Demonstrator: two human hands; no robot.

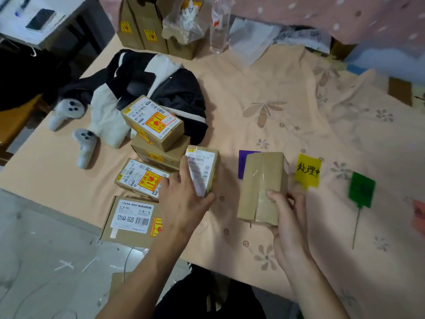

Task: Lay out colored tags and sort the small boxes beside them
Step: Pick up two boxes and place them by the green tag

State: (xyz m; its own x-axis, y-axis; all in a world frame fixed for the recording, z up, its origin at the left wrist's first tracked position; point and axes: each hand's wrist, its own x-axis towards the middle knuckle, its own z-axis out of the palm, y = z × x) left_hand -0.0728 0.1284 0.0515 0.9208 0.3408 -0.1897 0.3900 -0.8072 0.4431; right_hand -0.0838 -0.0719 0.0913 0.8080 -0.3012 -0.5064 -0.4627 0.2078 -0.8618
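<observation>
My right hand [287,217] grips a plain taped cardboard box [262,187], held upright over a purple tag [242,162] that it partly hides. My left hand [184,194] grips a small box with a white shipping label [202,171], tilted just left of the plain box. A yellow tag with black writing [307,169] lies to the right of the plain box, and a green tag on a thin stem [361,189] lies further right. A pile of labelled boxes [153,125] sits at the left, with a flat adapter box [133,218] at the table's front edge.
Two white controllers [85,146] and a black-and-white bag [161,88] lie at the left. Tall cartons [142,26], a plastic bag and a clear bottle [219,26] stand at the back. A peach floral cloth [287,100] covers the table. Something pink [418,215] shows at the right edge.
</observation>
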